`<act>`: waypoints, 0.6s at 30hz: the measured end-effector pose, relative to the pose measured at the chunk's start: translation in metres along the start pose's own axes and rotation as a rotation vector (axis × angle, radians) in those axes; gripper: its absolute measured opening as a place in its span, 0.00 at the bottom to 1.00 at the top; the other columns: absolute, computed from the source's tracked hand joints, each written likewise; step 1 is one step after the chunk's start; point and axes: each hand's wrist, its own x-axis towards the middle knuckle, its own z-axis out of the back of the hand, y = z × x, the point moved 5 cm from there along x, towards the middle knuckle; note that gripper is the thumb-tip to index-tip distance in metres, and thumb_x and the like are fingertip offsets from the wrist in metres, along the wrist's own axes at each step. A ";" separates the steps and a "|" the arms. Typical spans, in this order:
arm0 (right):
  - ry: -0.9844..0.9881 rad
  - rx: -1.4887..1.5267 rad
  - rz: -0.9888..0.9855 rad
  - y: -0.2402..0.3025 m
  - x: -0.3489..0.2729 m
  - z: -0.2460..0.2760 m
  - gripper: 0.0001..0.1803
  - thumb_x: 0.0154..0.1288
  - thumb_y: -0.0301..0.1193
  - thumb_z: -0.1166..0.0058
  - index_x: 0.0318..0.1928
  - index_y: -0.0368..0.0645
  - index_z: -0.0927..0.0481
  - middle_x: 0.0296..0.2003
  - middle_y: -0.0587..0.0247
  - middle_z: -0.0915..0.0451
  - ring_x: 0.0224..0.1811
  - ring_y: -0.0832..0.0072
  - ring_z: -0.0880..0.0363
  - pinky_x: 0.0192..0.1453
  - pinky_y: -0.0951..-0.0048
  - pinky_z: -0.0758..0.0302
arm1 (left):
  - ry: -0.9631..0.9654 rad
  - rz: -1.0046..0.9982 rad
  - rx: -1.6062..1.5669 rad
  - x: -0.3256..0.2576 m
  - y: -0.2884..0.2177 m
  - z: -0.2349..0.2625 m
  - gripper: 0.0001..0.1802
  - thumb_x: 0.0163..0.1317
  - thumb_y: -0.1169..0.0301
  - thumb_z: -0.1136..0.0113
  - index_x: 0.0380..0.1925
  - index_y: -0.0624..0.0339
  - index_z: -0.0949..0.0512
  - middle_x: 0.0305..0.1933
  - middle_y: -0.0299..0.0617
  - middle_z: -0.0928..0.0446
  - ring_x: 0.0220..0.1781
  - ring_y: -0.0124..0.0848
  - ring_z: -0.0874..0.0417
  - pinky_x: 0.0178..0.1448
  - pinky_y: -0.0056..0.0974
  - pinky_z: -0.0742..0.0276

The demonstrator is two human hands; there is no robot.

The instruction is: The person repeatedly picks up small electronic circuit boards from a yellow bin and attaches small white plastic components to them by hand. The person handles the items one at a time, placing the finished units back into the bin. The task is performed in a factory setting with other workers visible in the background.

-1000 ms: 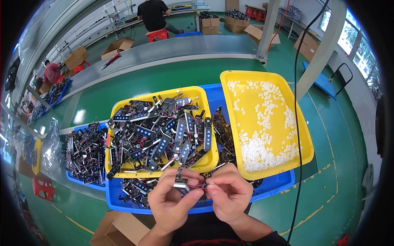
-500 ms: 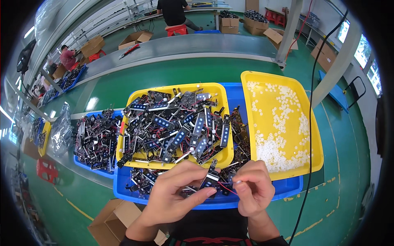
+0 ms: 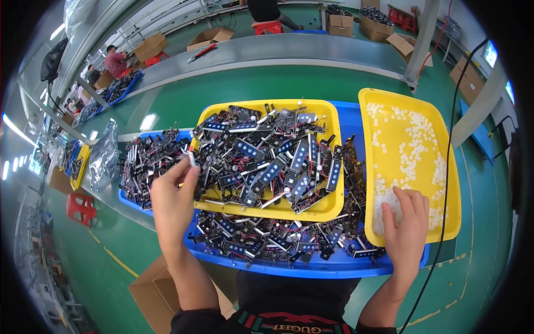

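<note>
My left hand (image 3: 173, 197) is at the left rim of the upper yellow tray (image 3: 267, 213). Its thumb and index finger pinch a small dark electronic module with a pale strip (image 3: 193, 159), mostly hidden by the fingers. That tray is heaped with black modules (image 3: 271, 171), many showing rows of pale round lenses and red wires. On the right, my right hand (image 3: 407, 225) reaches into another yellow tray (image 3: 451, 214), its thumb and index finger apart and fingertips at the small white round pieces (image 3: 385, 195). Nothing shows between those fingers.
More modules fill a blue tray (image 3: 311, 271) beneath and another pile (image 3: 147, 170) at the left. A black cable (image 3: 446, 167) hangs past the right tray. An opened cardboard box (image 3: 161, 289) stands below left. A grey bench (image 3: 300, 51) runs behind; people sit farther back.
My hands have moved apart from the front middle, where they held a module and its wires. The left went to the tray's left rim, the right to the white pieces. The view has shifted.
</note>
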 end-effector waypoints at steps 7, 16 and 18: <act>0.143 -0.009 -0.013 -0.007 0.004 -0.005 0.18 0.49 0.20 0.36 0.44 0.35 0.21 0.38 0.53 0.25 0.42 0.54 0.27 0.46 0.60 0.29 | 0.011 -0.065 0.270 -0.011 -0.008 -0.005 0.13 0.61 0.69 0.36 0.40 0.70 0.17 0.34 0.53 0.18 0.36 0.42 0.16 0.42 0.40 0.24; 0.184 -0.050 0.002 -0.006 0.009 -0.005 0.13 0.50 0.17 0.39 0.40 0.36 0.20 0.34 0.55 0.25 0.41 0.56 0.27 0.44 0.60 0.29 | 0.687 -0.395 0.194 -0.065 -0.047 -0.014 0.18 0.45 0.70 0.26 0.39 0.58 0.16 0.37 0.41 0.21 0.37 0.40 0.19 0.40 0.40 0.23; 0.200 -0.038 0.003 -0.006 0.010 -0.006 0.11 0.50 0.17 0.39 0.37 0.36 0.21 0.33 0.56 0.25 0.40 0.56 0.27 0.43 0.61 0.29 | 0.800 -0.433 0.207 -0.074 -0.046 -0.021 0.21 0.43 0.69 0.24 0.40 0.58 0.16 0.38 0.41 0.22 0.37 0.40 0.20 0.41 0.41 0.23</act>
